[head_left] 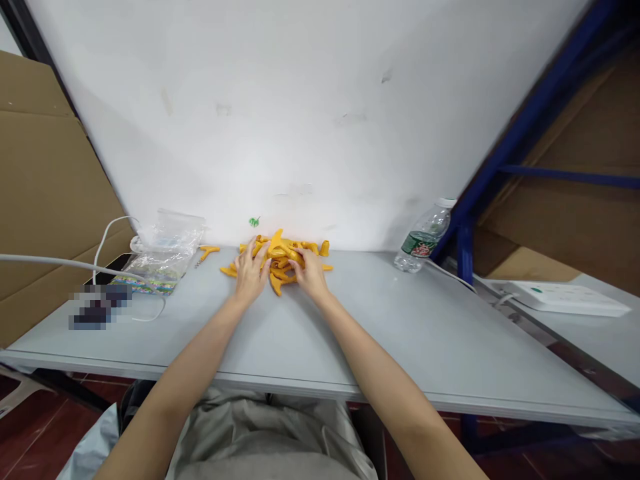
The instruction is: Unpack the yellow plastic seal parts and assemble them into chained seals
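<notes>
A heap of glossy yellow-orange branching pieces (277, 285), plastic-looking, lies on the grey table against the white panel. At its left side is my left hand (251, 270), fingers spread over the pieces and touching them. From the right, my right hand (312, 272) reaches in, its thumb and fingertips closed around part of a yellow piece in the heap. One pointed piece (276, 243) stands up on top between the two hands. My fingers hide part of the heap. Apart from it, to the left, lies a single small orange forked piece (209, 250) with a metallic-looking end.
Left on the table (400, 347) are a clear plastic bag (173, 250), a white cable (161, 308), a dark flat device (116, 265) and a blurred-out item. A clear bottle (425, 237) leans against the panel at right. Beyond the blue frame sits a white power strip (570, 298).
</notes>
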Demonstrator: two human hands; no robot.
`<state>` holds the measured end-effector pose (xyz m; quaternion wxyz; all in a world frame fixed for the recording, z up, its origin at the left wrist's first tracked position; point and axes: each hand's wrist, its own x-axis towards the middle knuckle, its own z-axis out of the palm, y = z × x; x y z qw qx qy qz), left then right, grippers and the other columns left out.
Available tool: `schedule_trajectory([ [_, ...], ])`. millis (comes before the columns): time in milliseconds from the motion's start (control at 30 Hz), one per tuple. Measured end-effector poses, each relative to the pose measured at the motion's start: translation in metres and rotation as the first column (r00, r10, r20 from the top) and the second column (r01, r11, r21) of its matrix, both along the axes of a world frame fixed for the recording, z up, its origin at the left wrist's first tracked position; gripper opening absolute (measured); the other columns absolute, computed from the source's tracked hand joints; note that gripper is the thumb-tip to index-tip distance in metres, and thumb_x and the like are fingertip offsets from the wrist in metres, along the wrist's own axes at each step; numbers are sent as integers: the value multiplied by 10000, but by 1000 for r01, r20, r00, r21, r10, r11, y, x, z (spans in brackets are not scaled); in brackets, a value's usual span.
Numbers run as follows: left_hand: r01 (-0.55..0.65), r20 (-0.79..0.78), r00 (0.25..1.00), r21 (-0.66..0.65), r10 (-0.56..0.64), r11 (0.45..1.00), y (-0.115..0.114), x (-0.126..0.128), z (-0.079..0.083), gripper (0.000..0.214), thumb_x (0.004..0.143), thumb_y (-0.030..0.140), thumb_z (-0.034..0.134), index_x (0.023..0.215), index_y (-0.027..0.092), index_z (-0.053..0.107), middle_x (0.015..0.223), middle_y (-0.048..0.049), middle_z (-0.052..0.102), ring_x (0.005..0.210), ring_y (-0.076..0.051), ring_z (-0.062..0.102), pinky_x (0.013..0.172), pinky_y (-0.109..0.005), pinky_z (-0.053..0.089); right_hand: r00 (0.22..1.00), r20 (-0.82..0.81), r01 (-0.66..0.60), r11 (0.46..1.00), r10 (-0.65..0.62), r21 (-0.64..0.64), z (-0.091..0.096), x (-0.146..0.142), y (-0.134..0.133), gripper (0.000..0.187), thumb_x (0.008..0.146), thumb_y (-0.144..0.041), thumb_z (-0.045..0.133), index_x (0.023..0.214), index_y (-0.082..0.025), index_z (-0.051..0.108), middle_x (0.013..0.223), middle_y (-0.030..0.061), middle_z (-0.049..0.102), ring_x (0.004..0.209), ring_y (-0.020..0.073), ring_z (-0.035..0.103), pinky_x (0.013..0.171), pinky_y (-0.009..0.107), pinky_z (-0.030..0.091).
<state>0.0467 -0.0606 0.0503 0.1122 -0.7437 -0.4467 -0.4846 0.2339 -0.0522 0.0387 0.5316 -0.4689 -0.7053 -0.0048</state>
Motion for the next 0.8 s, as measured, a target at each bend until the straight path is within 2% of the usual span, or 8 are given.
schedule_trajectory([
  [133, -18, -106, 994, -130, 4, 991, 2, -4, -1, 385, 991, 263, 412, 1342, 264, 571, 1280, -105, 670, 1135, -231, 634, 1003, -407, 368, 944, 323, 49, 996, -70, 71, 4, 3, -5, 303, 968, -270, 452, 1205, -193, 624, 1140, 144, 684, 1084, 280, 602, 940, 440, 438],
  [233, -33, -131, 991, -192, 8, 981, 2, -6, 1, 388, 984, 239, 428, 1345, 271, 568, 1166, -76, 723, 1090, -221, 651, 1016, -403, 351, 901, 429, 30, 996, -65, 88, 6, 2, -6, 306, 960, -208, 446, 1203, -207, 631, 1140, 121, 691, 1082, 266, 605, 974, 439, 406],
  [433, -65, -147, 988, -193, 37, 979, 2, -6, 1, 329, 946, 276, 510, 1252, 258, 630, 1045, -76, 740, 985, -227, 674, 998, -398, 357, 892, 448, 33, 997, -59, 65, 6, 1, -8, 289, 955, -177, 448, 1179, -209, 628, 1151, 124, 694, 1102, 259, 600, 1040, 465, 355],
  [567, -23, -95, 995, -127, 11, 992, 7, -8, -4, 289, 935, 293, 511, 1181, 253, 658, 987, -85, 742, 923, -243, 677, 966, -408, 374, 882, 469, 63, 998, -43, -27, 8, -4, -10, 306, 961, -200, 454, 1234, -200, 593, 1191, 140, 681, 1149, 279, 580, 1060, 500, 329],
  [667, 13, -81, 996, -113, -23, 993, 9, -9, -7, 288, 934, 298, 498, 1170, 252, 657, 945, -85, 744, 892, -249, 681, 954, -417, 378, 867, 498, 97, 990, -33, -104, 9, -7, -12, 278, 959, -187, 462, 1199, -191, 602, 1175, 147, 684, 1132, 294, 589, 1027, 503, 341],
  [800, 47, -60, 997, -124, -55, 991, 8, -7, -8, 296, 902, 291, 528, 1168, 242, 648, 964, -86, 752, 899, -252, 686, 947, -416, 389, 845, 532, 129, 987, -59, -96, 13, -6, -13, 209, 938, -163, 504, 1108, -202, 621, 1099, 127, 700, 1099, 297, 597, 1016, 497, 317],
])
